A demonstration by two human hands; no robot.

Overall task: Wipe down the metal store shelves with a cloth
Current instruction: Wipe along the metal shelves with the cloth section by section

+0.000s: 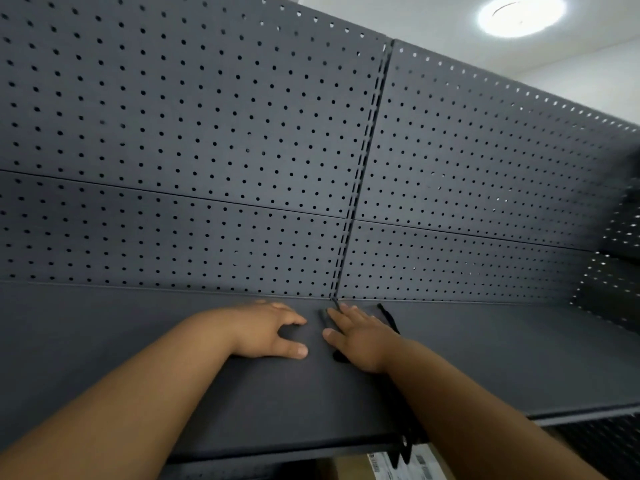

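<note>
A dark grey metal shelf (502, 358) runs across the view at chest height. My left hand (266, 330) lies flat on it with the fingers spread and nothing in it. Just to its right, my right hand (360, 337) presses down on a dark grey cloth (325, 316) near the back of the shelf. The cloth is almost the shelf's colour and mostly hidden under the hand; a dark edge shows beside the fingers and a black strip behind them.
A grey pegboard back panel (207, 133) rises behind the shelf, split by a slotted upright (367, 150). A perforated side panel (616, 271) closes the right end. Below the shelf's front edge (277, 448) sits a cardboard box with labels (381, 465). A round ceiling lamp (519, 15) shines above.
</note>
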